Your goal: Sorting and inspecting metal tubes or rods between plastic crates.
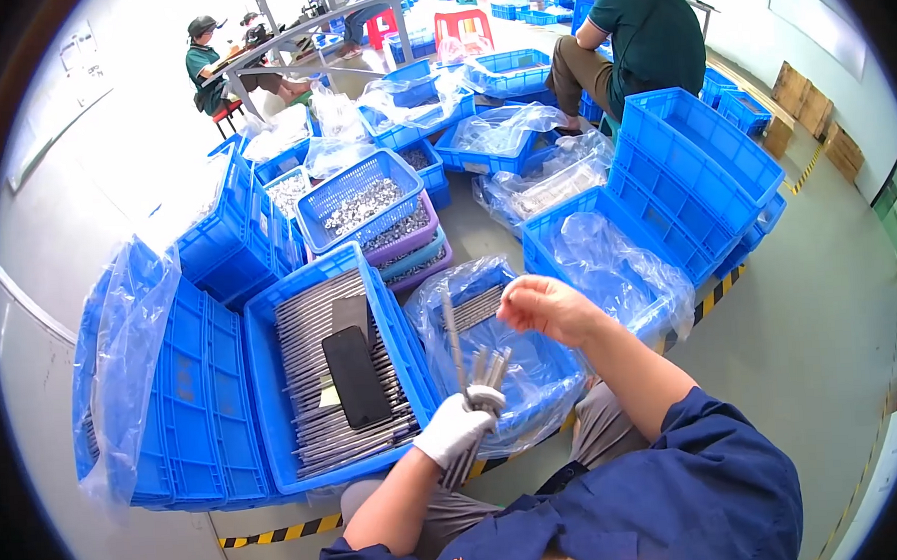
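My left hand (459,426), in a white glove, grips a bundle of thin metal rods (488,364). One rod (453,330) sticks up well above the others. Bare and raised to the right of it, my right hand (550,311) has its fingertips drawn together; whatever may be between them is too small to make out. Below both hands stands a blue crate lined with clear plastic (544,396), with a layer of metal rods (477,308) at its far end. To the left, a blue crate (264,408) holds many rods in rows, with a black phone (356,377) lying on them.
Stacked blue crates (188,391) rise at the left, and more (690,184) at the right. Ahead, a blue basket (360,199) of small metal parts tops a stack. Another plastic-lined crate (608,268) stands right. A person (649,46) sits beyond; others work farther back.
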Demonstrator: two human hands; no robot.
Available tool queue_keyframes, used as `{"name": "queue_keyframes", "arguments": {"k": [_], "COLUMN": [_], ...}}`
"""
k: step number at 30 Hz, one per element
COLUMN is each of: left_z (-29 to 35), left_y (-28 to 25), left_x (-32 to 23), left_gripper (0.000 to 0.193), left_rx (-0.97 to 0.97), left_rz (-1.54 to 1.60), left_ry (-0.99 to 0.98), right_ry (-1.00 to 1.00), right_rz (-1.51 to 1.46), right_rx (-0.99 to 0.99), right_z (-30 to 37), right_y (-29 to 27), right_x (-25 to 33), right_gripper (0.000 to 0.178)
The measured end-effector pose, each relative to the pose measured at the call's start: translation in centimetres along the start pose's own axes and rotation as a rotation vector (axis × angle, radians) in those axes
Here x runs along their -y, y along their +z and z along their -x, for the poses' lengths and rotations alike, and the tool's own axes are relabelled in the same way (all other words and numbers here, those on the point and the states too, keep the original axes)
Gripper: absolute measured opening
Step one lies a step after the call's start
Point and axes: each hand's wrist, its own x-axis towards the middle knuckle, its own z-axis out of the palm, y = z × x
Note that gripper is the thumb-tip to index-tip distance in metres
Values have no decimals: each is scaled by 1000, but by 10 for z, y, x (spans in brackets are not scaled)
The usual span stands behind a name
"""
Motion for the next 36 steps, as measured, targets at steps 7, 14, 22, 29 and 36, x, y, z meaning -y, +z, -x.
{"name": "queue_keyframes", "arguments": {"k": [7, 14, 22, 29, 36], "left_z": [-8, -9, -7, -9, -10], "left_y": [24, 24, 28, 26, 28], "left_x": [30, 35, 33, 40, 45], "left_gripper": [25, 21, 21, 21, 21], "left_rx": [230, 164, 101, 75, 52], "left_rz": [-90, -141, -275, -363, -410], "left_ry": [41, 84, 28, 70, 82], "right_ry": [85, 121, 94, 130, 155], "right_rz": [-99, -30, 231, 320, 443], "right_rx": [-51, 42, -6, -6, -55], "right_z": [-6, -3, 3, 3, 6], "right_y": [-11, -12, -1, -4, -4], "right_x": [-5, -1, 4, 4, 8], "right_gripper": [14, 12, 10, 12, 15]}}
